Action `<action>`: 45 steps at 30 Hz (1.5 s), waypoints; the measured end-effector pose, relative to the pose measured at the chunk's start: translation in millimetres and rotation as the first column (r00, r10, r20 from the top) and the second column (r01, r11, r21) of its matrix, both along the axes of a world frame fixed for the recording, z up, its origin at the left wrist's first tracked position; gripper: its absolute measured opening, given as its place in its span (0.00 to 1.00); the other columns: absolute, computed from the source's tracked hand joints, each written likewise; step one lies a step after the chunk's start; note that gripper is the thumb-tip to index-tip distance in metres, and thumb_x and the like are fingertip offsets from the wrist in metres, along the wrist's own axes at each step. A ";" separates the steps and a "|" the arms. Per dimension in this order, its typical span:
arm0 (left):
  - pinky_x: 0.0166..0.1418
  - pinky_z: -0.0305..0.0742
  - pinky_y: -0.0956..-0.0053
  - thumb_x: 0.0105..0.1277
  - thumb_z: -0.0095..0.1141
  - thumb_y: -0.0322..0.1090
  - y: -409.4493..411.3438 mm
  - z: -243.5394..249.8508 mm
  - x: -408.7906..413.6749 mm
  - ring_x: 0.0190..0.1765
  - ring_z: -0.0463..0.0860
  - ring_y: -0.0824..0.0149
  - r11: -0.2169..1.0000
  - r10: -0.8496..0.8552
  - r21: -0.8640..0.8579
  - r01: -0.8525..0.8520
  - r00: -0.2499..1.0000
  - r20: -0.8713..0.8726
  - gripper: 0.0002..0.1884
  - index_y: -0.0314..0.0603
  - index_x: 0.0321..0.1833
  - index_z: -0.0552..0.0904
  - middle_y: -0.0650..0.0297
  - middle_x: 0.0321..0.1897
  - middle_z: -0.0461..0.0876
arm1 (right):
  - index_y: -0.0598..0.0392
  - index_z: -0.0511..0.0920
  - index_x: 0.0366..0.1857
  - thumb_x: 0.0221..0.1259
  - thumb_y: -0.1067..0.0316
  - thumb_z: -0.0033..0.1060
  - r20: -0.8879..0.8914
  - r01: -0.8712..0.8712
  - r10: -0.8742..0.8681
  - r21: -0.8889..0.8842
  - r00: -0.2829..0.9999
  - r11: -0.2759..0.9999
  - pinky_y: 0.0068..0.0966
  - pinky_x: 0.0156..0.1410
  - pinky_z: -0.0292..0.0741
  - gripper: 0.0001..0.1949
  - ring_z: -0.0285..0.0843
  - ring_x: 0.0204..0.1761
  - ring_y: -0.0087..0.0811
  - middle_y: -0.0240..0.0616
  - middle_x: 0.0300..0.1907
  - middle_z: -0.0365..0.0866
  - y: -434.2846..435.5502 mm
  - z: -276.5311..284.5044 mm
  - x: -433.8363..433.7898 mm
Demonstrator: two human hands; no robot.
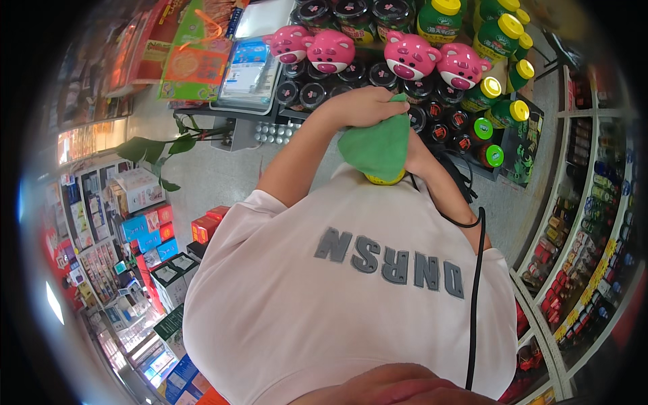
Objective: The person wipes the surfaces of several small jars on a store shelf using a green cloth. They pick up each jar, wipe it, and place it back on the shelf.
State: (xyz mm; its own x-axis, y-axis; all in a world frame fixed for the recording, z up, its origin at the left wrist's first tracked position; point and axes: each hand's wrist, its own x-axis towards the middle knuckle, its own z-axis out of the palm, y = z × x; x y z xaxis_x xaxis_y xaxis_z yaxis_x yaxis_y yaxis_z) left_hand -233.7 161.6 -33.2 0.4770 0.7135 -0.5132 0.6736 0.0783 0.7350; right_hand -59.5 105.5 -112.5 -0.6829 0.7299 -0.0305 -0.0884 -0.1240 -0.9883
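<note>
My left hand [372, 106] is closed on the upper part of a green cloth [377, 144], which hangs in front of my chest. Below the cloth's lower edge shows the rounded yellow part [386, 178] of an object that the cloth otherwise covers. My right hand [416, 154] is against the right side of the cloth, its fingers hidden behind it. Just ahead, dark-lidded jars [383, 75] stand in rows, with pink bear-head figures [411, 55] above them.
Green containers with yellow lids [498, 38] stand at the upper right. A clear-covered tray [248, 76] and packets lie upper left, near a leafy plant [147, 149]. A black cable [476, 304] runs over my shirt. Stocked shelves [562, 253] line the right; boxes [152, 233] stand left.
</note>
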 end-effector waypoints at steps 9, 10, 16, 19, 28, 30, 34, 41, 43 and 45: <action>0.39 0.78 0.57 0.69 0.56 0.57 -5.8 -17.6 -11.4 0.30 0.84 0.46 0.928 0.258 0.311 -0.207 0.957 -0.134 0.31 0.26 0.30 0.84 0.41 0.25 0.82 | 0.60 0.78 0.56 0.55 0.68 0.73 -0.095 0.019 -0.033 -0.142 0.995 0.990 0.28 0.59 0.77 0.24 0.81 0.52 0.28 0.37 0.52 0.84 -3.9 -6.8 -0.4; 0.36 0.78 0.59 0.69 0.58 0.55 -7.6 -10.3 -12.8 0.27 0.83 0.50 0.944 0.292 0.203 -0.261 0.946 -0.141 0.29 0.26 0.30 0.84 0.43 0.23 0.81 | 0.60 0.77 0.57 0.54 0.67 0.74 -0.071 0.025 -0.033 -0.103 0.997 0.994 0.28 0.59 0.77 0.25 0.80 0.53 0.28 0.37 0.52 0.84 -3.9 -7.1 -0.1; 0.35 0.77 0.69 0.72 0.58 0.42 -24.6 -19.2 -24.2 0.28 0.83 0.69 0.761 0.648 -0.218 -0.611 0.730 0.216 0.18 0.29 0.35 0.87 0.59 0.27 0.86 | 0.59 0.73 0.63 0.49 0.65 0.79 -0.025 0.067 -0.067 0.014 0.997 0.998 0.30 0.66 0.73 0.34 0.76 0.60 0.28 0.38 0.60 0.79 -3.8 -15.3 -0.4; 0.46 0.81 0.69 0.75 0.51 0.42 -35.4 -40.5 -35.2 0.39 0.86 0.67 0.581 0.814 -0.574 -0.577 0.409 0.412 0.16 0.34 0.47 0.86 0.62 0.40 0.87 | 0.59 0.70 0.66 0.47 0.65 0.81 -0.048 0.081 -0.083 -0.035 0.995 0.996 0.30 0.69 0.71 0.38 0.75 0.63 0.29 0.38 0.62 0.77 -4.0 -12.4 -0.6; 0.75 0.68 0.51 0.80 0.37 0.42 -58.8 -78.6 -68.0 0.67 0.76 0.50 0.657 0.611 -0.751 -0.059 -0.542 0.577 0.23 0.35 0.69 0.72 0.49 0.66 0.76 | 0.58 0.69 0.66 0.40 0.66 0.86 -0.144 0.059 -0.089 -0.201 0.986 0.978 0.32 0.70 0.70 0.44 0.76 0.61 0.30 0.37 0.59 0.79 -6.0 -5.3 5.7; 0.76 0.65 0.50 0.80 0.37 0.42 -55.4 -73.4 -72.3 0.69 0.74 0.49 0.663 0.582 -0.748 -0.010 -0.621 0.524 0.24 0.35 0.70 0.71 0.49 0.68 0.74 | 0.57 0.70 0.66 0.38 0.66 0.87 -0.166 0.035 -0.072 -0.217 0.984 0.976 0.32 0.69 0.71 0.44 0.76 0.61 0.30 0.37 0.59 0.80 -6.1 -2.9 4.4; 0.77 0.64 0.49 0.80 0.37 0.43 -55.2 -72.1 -85.2 0.70 0.72 0.48 0.748 0.534 -0.654 0.111 -0.686 0.494 0.24 0.35 0.70 0.71 0.49 0.70 0.73 | 0.57 0.70 0.66 0.36 0.65 0.87 -0.164 -0.017 -0.011 -0.170 0.986 0.985 0.32 0.70 0.70 0.45 0.76 0.61 0.30 0.37 0.59 0.79 -5.0 -2.1 3.5; 0.78 0.59 0.47 0.79 0.34 0.52 -45.2 -63.3 -91.5 0.73 0.69 0.47 0.753 0.527 -0.658 0.028 -0.624 0.577 0.29 0.38 0.72 0.71 0.51 0.72 0.71 | 0.58 0.70 0.65 0.36 0.64 0.88 -0.165 -0.024 0.003 -0.126 0.986 0.992 0.31 0.70 0.69 0.45 0.75 0.62 0.29 0.36 0.59 0.78 -6.2 -1.1 3.9; 0.79 0.58 0.47 0.79 0.34 0.54 -45.6 -49.3 -93.9 0.74 0.68 0.47 0.766 0.508 -0.643 0.016 -0.627 0.590 0.31 0.38 0.73 0.70 0.52 0.73 0.70 | 0.58 0.70 0.65 0.36 0.64 0.88 -0.165 -0.027 0.009 -0.105 0.986 0.994 0.31 0.71 0.69 0.45 0.75 0.62 0.29 0.36 0.60 0.78 -6.3 1.7 2.8; 0.79 0.59 0.48 0.80 0.33 0.52 -47.3 -36.1 -82.9 0.74 0.68 0.48 0.781 0.505 -0.619 -0.083 -0.500 0.704 0.30 0.38 0.73 0.70 0.50 0.73 0.69 | 0.57 0.70 0.65 0.36 0.63 0.88 -0.152 -0.008 -0.004 -0.079 0.988 0.997 0.31 0.71 0.69 0.45 0.74 0.62 0.29 0.36 0.59 0.78 -5.2 0.1 3.8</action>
State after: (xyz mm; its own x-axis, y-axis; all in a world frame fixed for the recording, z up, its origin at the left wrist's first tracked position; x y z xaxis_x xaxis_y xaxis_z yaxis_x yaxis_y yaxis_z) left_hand -316.6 114.3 -69.3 0.1447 0.9868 0.0723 -0.9768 0.1308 0.1697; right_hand -55.7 100.3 -112.3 -0.6857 0.7277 0.0157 -0.2363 -0.2022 -0.9504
